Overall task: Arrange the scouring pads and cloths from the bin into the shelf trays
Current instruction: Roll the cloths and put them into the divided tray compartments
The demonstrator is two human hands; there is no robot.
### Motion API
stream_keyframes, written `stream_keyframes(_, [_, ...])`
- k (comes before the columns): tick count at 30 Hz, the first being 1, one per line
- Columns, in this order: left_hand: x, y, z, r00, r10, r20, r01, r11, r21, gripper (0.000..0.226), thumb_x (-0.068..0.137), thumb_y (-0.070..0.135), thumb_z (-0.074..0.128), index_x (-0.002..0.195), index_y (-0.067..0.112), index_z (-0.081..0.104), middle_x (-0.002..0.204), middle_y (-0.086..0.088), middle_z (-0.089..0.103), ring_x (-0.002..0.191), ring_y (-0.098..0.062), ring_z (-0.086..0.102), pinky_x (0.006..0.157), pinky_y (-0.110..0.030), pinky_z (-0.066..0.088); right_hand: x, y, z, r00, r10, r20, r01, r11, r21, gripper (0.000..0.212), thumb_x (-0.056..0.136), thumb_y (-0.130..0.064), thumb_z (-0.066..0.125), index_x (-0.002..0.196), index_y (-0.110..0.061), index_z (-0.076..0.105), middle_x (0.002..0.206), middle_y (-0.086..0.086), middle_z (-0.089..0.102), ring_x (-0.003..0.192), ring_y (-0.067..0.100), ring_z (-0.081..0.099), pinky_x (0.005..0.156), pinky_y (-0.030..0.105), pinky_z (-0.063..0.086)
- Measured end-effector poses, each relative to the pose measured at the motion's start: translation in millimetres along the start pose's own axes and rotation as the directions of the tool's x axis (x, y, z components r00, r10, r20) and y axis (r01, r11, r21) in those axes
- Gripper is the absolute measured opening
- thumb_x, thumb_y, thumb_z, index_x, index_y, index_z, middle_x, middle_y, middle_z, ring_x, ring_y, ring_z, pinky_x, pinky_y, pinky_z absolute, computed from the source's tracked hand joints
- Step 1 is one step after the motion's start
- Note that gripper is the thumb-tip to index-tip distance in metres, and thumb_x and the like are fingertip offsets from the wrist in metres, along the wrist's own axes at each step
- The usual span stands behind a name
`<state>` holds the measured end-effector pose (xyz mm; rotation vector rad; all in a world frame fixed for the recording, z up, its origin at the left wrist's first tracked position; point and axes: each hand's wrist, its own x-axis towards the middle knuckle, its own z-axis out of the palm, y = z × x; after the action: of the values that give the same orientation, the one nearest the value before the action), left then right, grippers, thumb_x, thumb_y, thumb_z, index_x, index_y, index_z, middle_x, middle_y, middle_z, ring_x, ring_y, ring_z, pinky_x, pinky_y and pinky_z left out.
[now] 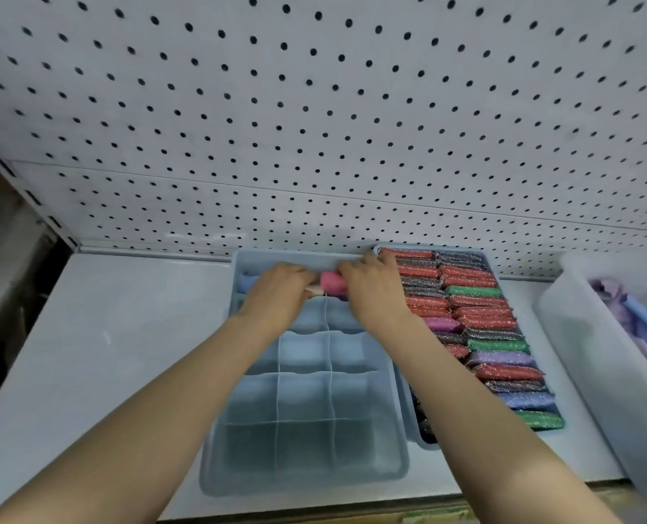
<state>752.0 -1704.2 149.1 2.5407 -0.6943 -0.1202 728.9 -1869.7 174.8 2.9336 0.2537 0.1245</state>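
Both hands met at the far row of a divided blue tray (216, 448). The left hand (276, 293) and right hand (371, 285) each curled their fingers around a rolled pink cloth (331, 283), pressing it down between them. A blue cloth (247, 282) lay just left of the left hand. Right of the right hand, a second tray (416, 436) was packed with glittery scouring pads (476, 315). Farther right stood a clear bin (586, 334).

Divided tray (306, 482) sits on the shelf (106, 334), pad tray (420, 440) just right, bin (594, 357) far right, pegboard (314, 107) behind
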Motion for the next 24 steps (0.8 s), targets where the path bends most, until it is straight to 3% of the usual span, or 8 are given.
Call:
stream_keyframes(3, [-3,-1,-1,1.000,-0.010,-0.014,0.010,1.000,-0.007,0.011,0.089,0.014,0.063,0.094,0.018,0.072,0.087,-0.008,0.068,0.088,-0.031,0.059,0.069,-0.041,0.048,2,-6,-10,0.998,-0.062,-0.012,0.061,0.996,-0.072,0.028,0.035,-0.007,0.079,0.050,-0.021,0.060,0.045,-0.002,0.057,0.058,0.024,0.060,0.067,0.030,0.046])
stream_keyframes(7, [-10,-1,-6,0.998,-0.067,0.010,0.067,0.998,0.002,0.012,0.093,0.021,0.061,0.097,0.017,0.072,0.091,-0.006,0.066,0.091,-0.027,0.057,0.064,-0.034,0.038,8,-17,-14,0.986,-0.157,0.059,0.156,0.988,0.010,0.046,0.025,-0.001,0.078,0.041,-0.026,0.043,0.039,-0.003,0.040,0.042,0.023,0.045,0.054,0.024,0.039])
stream_keyframes(9, [-12,-3,-6,0.996,-0.089,0.004,0.089,0.996,-0.023,0.014,0.093,0.022,0.062,0.101,0.018,0.072,0.094,-0.005,0.068,0.094,-0.027,0.057,0.068,-0.034,0.041,13,-21,-16,0.964,-0.147,0.223,0.156,0.988,-0.022,0.043,0.053,-0.002,0.075,0.054,-0.023,0.038,0.054,-0.003,0.043,0.057,0.025,0.048,0.059,0.026,0.032])
stream_keyframes(12, [-13,-3,-6,0.993,-0.114,0.010,0.114,0.992,-0.049,0.015,0.092,0.021,0.063,0.102,0.017,0.073,0.096,-0.005,0.069,0.096,-0.026,0.058,0.075,-0.038,0.045,13,-18,-19,0.948,-0.137,0.288,0.149,0.989,-0.018,0.024,0.084,-0.006,0.059,0.087,-0.029,0.061,0.094,-0.001,0.066,0.091,0.025,0.063,0.070,0.026,0.033])
stream_keyframes(15, [-12,-3,-6,0.990,-0.139,0.029,0.140,0.989,-0.038,0.014,0.092,0.021,0.062,0.100,0.016,0.072,0.097,-0.005,0.069,0.097,-0.026,0.058,0.078,-0.041,0.047,12,-21,-21,0.953,-0.088,0.291,0.081,0.996,0.036,0.026,0.089,-0.007,0.055,0.104,-0.025,0.065,0.107,0.003,0.066,0.103,0.027,0.063,0.071,0.028,0.035])
stream_keyframes(24, [-12,-3,-8,0.990,-0.135,0.029,0.136,0.990,-0.039,0.012,0.091,0.020,0.062,0.094,0.014,0.072,0.091,-0.006,0.068,0.092,-0.026,0.059,0.073,-0.040,0.046,11,-25,-12,0.968,-0.043,0.246,0.037,0.999,0.033,0.019,0.089,-0.009,0.058,0.096,-0.024,0.068,0.101,0.002,0.067,0.096,0.026,0.065,0.067,0.028,0.036])
